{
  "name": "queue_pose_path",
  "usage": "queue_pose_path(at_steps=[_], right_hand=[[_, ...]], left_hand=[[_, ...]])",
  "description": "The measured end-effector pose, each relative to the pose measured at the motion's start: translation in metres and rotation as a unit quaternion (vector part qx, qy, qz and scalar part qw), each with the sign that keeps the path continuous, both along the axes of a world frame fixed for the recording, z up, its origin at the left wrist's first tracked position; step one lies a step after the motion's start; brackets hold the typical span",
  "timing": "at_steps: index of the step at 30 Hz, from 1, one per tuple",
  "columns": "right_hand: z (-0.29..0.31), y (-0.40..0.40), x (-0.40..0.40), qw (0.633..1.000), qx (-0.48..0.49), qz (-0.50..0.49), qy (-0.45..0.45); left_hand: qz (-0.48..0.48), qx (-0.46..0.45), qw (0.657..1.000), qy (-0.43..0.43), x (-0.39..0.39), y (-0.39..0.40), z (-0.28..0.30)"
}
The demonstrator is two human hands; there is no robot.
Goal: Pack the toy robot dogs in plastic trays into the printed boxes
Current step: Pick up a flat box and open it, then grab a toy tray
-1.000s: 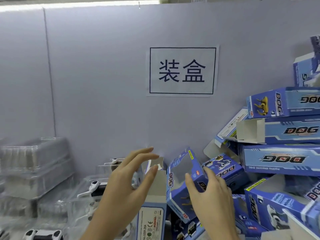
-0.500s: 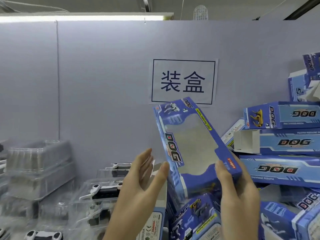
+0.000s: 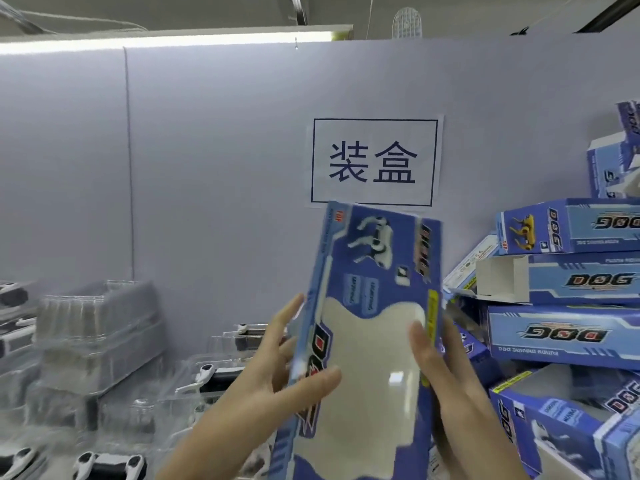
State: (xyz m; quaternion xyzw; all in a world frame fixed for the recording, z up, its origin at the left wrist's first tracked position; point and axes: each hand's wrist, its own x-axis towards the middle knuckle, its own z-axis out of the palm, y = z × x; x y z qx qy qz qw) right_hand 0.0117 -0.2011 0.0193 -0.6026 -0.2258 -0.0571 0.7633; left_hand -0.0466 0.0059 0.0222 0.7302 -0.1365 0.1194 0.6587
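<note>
Box (image 3: 367, 341) blurred, bottom cut off; hands (image 3: 277, 386) gripping.

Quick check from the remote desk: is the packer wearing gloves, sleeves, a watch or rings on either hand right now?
No. The left hand and right hand are both bare: no gloves, rings or watch show. The forearms are bare down to the frame's bottom edge, with no sleeve cuff in view.

2 hands (image 3: 263, 386), 1 held box (image 3: 370, 341), 1 wall sign (image 3: 374, 161)

Box (image 3: 367, 341) bottom cut off, blurred
</note>
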Motion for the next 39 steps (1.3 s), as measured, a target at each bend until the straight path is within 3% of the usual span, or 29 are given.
queue_pose_path(at_steps=[3, 7, 9, 13, 15, 24, 28, 32, 36, 39], right_hand=[[0.0, -0.005, 0.001, 0.999, -0.027, 0.007, -0.028], [-0.004, 0.003, -0.001, 0.994, -0.085, 0.009, -0.064], [-0.013, 0.01, -0.002, 0.994, -0.089, 0.009, -0.068], [-0.043, 0.019, -0.005, 0.994, -0.08, -0.012, -0.073], [-0.058, 0.021, -0.012, 0.992, -0.094, -0.011, -0.087], [-0.105, 0.024, -0.026, 0.994, -0.058, -0.056, -0.072], [-0.105, 0.018, -0.02, 0.994, -0.066, -0.06, -0.067], [-0.096, 0.011, -0.011, 0.995, -0.05, -0.06, -0.057], [-0.104, 0.015, -0.022, 0.996, -0.063, -0.032, -0.055], [-0.118, 0.021, -0.034, 0.995, -0.086, -0.039, -0.039]], left_hand=[[-0.039, 0.056, 0.998, 0.012, -0.005, 0.001, -0.003], [0.035, 0.046, 0.997, -0.053, -0.003, -0.009, -0.011], [0.074, 0.017, 0.994, -0.074, 0.001, -0.015, -0.017], [0.104, -0.122, 0.987, -0.021, 0.01, -0.012, -0.037], [0.107, -0.144, 0.984, -0.009, 0.011, -0.007, -0.046], [0.117, -0.017, 0.991, -0.057, 0.015, -0.013, -0.066], [0.117, -0.024, 0.991, -0.056, 0.014, -0.007, -0.074], [0.044, -0.001, 0.999, -0.023, 0.008, -0.001, -0.081], [0.068, -0.021, 0.995, -0.063, 0.004, 0.002, -0.095], [0.035, -0.012, 0.998, -0.059, -0.001, 0.012, -0.107]])
